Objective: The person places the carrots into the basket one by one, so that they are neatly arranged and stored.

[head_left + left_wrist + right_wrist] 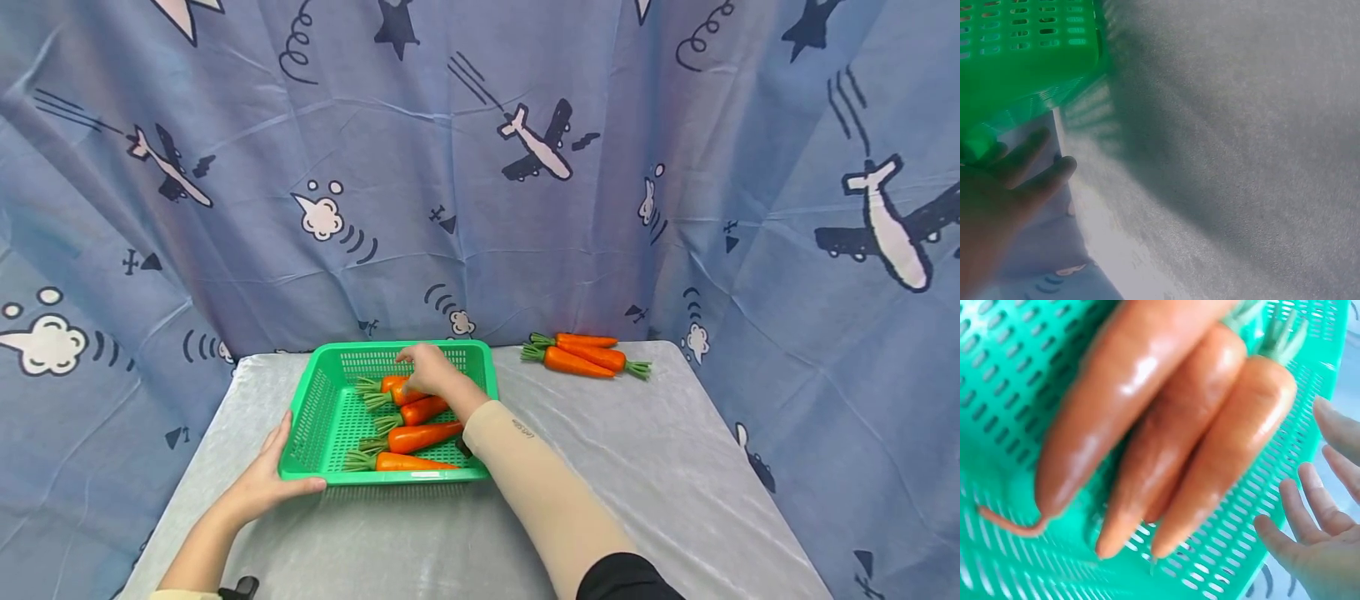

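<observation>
A green plastic basket (pixel 303 400) holds several orange carrots (pixel 424 436) with green stalks, lying side by side. At its near left corner is my left hand (pixel 262 479), thumb along the front rim and fingers along the left wall. The left wrist view shows that hand's fingers (pixel 1044 178) extended beside the basket. My right hand (pixel 431 369) reaches over the carrots at the basket's far side, partly covering them. Its fingers (pixel 1297 509) are spread and hold nothing in the right wrist view, apart from the carrots (pixel 1229 450) there.
Three more carrots (pixel 581 358) lie on the grey cloth-covered table (pixel 615 450) to the right of the basket, near the back edge. A blue patterned curtain (pixel 480 208) hangs behind and along both sides.
</observation>
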`<state>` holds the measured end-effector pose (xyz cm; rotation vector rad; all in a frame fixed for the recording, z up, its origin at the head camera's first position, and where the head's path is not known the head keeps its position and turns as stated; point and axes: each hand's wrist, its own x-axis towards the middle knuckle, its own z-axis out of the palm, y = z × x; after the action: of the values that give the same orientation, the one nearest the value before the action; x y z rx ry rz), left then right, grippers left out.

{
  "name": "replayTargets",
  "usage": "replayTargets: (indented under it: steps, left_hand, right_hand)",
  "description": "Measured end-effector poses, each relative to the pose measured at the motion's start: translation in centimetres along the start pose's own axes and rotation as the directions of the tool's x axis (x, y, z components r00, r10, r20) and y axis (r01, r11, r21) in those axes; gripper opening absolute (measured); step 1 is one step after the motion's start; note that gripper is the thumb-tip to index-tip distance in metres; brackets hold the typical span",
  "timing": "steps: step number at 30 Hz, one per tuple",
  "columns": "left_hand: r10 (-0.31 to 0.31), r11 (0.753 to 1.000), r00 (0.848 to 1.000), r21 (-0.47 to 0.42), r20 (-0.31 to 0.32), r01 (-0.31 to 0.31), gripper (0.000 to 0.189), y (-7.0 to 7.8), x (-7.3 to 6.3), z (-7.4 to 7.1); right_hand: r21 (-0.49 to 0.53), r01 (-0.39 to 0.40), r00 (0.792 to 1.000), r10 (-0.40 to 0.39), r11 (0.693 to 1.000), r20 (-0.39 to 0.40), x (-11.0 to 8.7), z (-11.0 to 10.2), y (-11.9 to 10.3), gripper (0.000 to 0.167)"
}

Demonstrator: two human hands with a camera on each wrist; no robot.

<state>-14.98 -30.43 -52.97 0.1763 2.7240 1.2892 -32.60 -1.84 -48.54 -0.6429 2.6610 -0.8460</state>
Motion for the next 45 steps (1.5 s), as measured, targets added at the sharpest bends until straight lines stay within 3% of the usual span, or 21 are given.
replayTargets:
  steps: [12, 21, 28, 45]
  left_hand:
    - [-0.019, 1.000, 1.000, -0.012, 0.005, 0.019, 0.131, -0.2, -0.1, 0.0]
    - [-0.018, 1.000, 1.000, -0.005, 0.000, 0.018, 0.132, -0.3, -0.1, 0.0]
    - [-0.015, 1.000, 1.000, -0.002, -0.002, 0.015, 0.132, -0.2, -0.1, -0.1]
    - [-0.016, 1.000, 1.000, -0.018, 0.006, 0.016, 0.131, -0.1, 0.0, 0.0]
  right_hand:
    - [0.088, 0.032, 0.994, -0.023, 0.996, -0.102, -1.6, -3.4, 0.0, 0.057]
    - [0.141, 0.057, 0.976, -0.025, 0.988, -0.218, -3.4, -6.0, 1.6, 0.055]
    - [0.184, 0.018, 0.959, 0.035, 0.983, -0.281, -4.4, -7.8, 4.2, 0.051]
    - [0.154, -0.102, 0.925, 0.150, 0.983, -0.350, -6.7, -10.0, 13.1, 0.051]
